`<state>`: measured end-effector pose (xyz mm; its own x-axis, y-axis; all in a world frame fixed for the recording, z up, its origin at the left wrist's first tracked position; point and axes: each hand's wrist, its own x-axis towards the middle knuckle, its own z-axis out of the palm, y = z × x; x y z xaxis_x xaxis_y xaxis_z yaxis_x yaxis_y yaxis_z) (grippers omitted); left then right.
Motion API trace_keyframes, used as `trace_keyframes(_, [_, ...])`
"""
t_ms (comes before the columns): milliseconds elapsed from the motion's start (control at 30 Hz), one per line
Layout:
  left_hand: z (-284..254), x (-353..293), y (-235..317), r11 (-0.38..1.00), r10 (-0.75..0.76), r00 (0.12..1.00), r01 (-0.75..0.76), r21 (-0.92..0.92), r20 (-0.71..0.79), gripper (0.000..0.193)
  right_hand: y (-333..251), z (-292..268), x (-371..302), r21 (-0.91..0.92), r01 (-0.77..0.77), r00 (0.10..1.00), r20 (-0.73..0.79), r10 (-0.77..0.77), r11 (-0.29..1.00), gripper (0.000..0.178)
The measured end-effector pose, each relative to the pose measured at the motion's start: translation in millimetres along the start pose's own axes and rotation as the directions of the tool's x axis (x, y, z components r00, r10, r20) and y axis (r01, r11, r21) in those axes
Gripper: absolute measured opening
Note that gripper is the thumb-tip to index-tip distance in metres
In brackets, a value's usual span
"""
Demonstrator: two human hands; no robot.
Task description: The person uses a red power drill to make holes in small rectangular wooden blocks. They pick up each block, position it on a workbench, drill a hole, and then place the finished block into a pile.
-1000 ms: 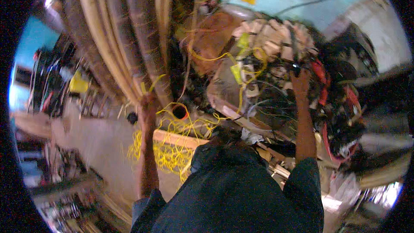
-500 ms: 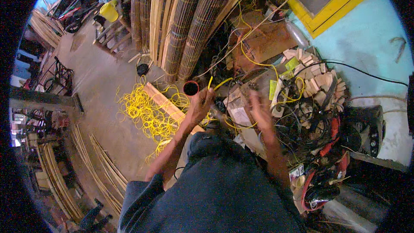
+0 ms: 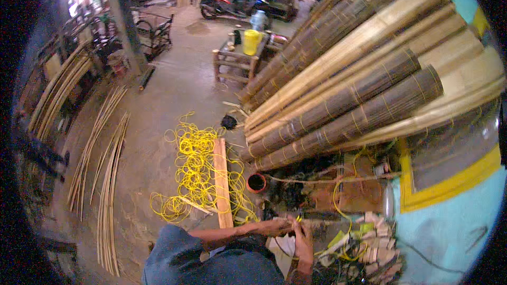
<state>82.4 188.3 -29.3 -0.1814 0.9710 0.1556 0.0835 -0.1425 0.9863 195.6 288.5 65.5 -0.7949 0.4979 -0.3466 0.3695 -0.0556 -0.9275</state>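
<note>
Workshop floor [image 3: 153, 142], yellow cord [image 3: 195, 153] sprawling around a wooden plank [image 3: 222, 184], and there, left hand [image 3: 281, 226] against right hand [image 3: 302, 238], at a yellow tip [image 3: 299, 219] (clamped or loose, I can't tell!)

yel. bit [image 3: 299, 219] too sm. to ID, R forearm [image 3: 302, 271] cut off btm

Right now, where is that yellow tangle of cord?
In the head view, the yellow tangle lies on the floor left of centre, mostly left of the wooden plank and the round, orange-rimmed pot.
</note>
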Motion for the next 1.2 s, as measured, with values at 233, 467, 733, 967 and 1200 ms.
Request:
trace_keyframes(233, [-6,-9,-5,0.985,-0.164,0.986,0.164,-0.058,0.003,0.043,92,-3,15,-0.002,-0.183,0.924,-0.342,0.172,0.983,0.044])
trace_keyframes(467, [-58,-26,-5,0.922,-0.350,0.920,0.305,0.238,0.176,0.036,104,-124,46,0.378,0.117,0.941,-0.339,0.020,0.919,0.035])
trace_keyframes(733, [-63,-28,-72,0.915,-0.043,0.997,0.013,0.402,0.067,0.023,7,4,15,-0.651,0.346,0.932,0.157,-0.326,0.676,0.043])
trace_keyframes(967, [-99,-18,21,0.920,-0.183,0.983,0.174,0.351,-0.006,0.034,9,6,15,0.359,-0.273,0.960,0.039,0.278,0.893,0.023])
trace_keyframes(1200, [-264,-103,33,0.708,-0.303,0.933,0.357,0.609,-0.195,0.035,-14,-130,41,0.639,0.014,0.954,-0.239,0.181,0.769,0.020])
